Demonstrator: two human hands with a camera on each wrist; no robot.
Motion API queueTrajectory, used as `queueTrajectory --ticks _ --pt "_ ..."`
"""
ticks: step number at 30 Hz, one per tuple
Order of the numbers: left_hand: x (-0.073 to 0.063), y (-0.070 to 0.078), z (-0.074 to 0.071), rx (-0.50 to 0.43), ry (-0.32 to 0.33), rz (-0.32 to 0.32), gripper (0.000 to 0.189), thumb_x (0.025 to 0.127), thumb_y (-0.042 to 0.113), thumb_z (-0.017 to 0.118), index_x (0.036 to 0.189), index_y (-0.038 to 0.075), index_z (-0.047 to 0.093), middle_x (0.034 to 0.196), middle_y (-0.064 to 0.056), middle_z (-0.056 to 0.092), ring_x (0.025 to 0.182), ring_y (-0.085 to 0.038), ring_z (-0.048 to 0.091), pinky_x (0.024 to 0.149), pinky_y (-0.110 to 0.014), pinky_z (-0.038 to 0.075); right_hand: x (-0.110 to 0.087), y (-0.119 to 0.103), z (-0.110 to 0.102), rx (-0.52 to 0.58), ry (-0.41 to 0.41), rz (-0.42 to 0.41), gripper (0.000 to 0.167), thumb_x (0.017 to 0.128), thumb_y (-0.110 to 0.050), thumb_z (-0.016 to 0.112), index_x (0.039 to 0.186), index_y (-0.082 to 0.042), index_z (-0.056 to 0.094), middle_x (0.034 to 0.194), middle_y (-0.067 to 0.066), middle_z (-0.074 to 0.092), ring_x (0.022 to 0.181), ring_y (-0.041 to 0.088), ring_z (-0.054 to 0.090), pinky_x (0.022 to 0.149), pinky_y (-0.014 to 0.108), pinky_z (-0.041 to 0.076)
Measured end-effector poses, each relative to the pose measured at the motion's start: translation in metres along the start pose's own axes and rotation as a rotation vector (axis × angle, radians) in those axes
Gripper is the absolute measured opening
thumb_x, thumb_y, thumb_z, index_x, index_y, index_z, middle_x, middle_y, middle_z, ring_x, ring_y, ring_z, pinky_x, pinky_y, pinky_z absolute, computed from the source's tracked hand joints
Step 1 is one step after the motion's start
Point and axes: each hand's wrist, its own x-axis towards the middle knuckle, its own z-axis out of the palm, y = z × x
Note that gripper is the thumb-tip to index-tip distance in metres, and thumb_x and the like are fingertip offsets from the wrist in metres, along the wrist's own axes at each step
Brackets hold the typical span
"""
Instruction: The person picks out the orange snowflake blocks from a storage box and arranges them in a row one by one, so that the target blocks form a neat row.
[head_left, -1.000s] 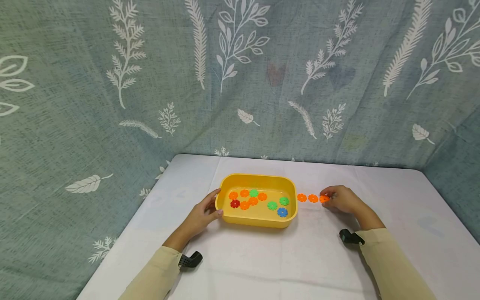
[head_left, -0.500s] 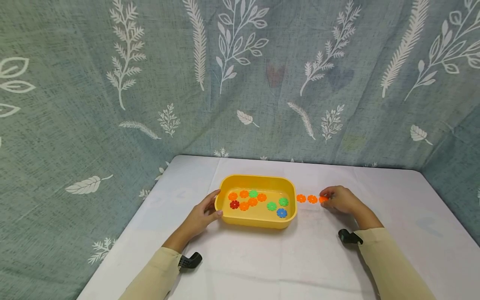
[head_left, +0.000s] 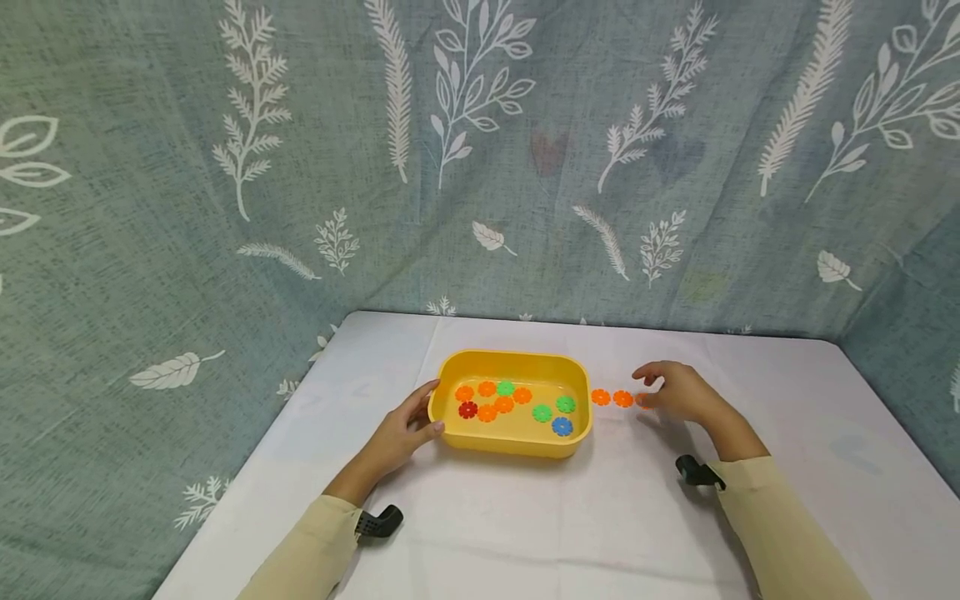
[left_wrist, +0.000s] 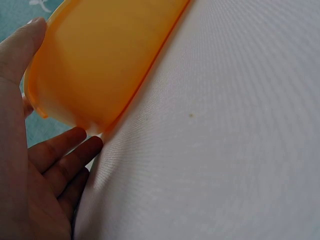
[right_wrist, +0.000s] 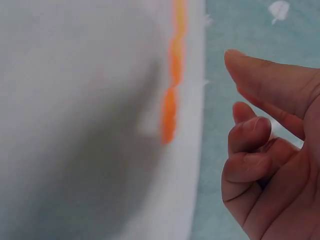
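A yellow plastic basin stands on the white table, with several notched, flower-shaped plastic discs in orange, green, red and blue lying flat in it. My left hand grips its left end, thumb and fingers spread round the wall; in the left wrist view the fingertips touch that wall. Right of the basin, three orange discs lie in a row. Just over the outermost one hovers my right hand, thumb and forefinger apart, nothing between them. It partly covers that disc, which shows blurred in the right wrist view.
The white tablecloth reaches out in front of the basin and to the right. Behind the table hangs a grey-green curtain with white leaf prints. A black device sits on the left wrist, another on the right.
My right hand has let go of the outermost orange disc and lifted slightly, its fingers spreading. The disc stays at the end of the row. My left hand keeps its place on the basin.
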Motion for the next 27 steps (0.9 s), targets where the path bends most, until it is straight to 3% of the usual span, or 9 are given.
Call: queueTrajectory --ticks 8,19,27 --pt "-0.001 0.0 -0.002 -0.007 -0.002 0.016 0.072 0.088 0.042 0.071 0.149 0.045 0.031 0.14 -0.006 0.052 0.127 -0.027 0.048 0.109 -0.056 0.029 0.007 -0.035 -0.001 0.051 -0.005 -0.093 0.043 0.085 -0.018 0.076 0.125 -0.007 0.063 0.112 0.014 0.061 0.092 0.03 0.055 0.068 0.033 0.053" --pt "-0.002 0.003 0.0 0.006 0.002 0.012 0.074 0.088 0.043 0.071 0.15 0.042 0.032 0.137 -0.006 0.055 0.124 -0.026 0.05 0.108 -0.057 0.029 0.023 -0.079 0.026 0.05 -0.053 -0.176 0.038 0.085 -0.017 0.077 0.121 -0.012 0.066 0.098 0.002 0.061 0.08 0.023 0.054 0.063 0.03 0.051" --pt "-0.002 0.002 -0.001 0.004 0.011 0.015 0.074 0.086 0.046 0.071 0.149 0.042 0.033 0.136 -0.004 0.055 0.122 -0.025 0.051 0.108 -0.056 0.03 0.028 -0.106 0.045 -0.004 -0.045 -0.221 0.036 0.085 -0.015 0.076 0.12 -0.01 0.067 0.098 0.002 0.063 0.088 0.02 0.056 0.081 0.034 0.052"
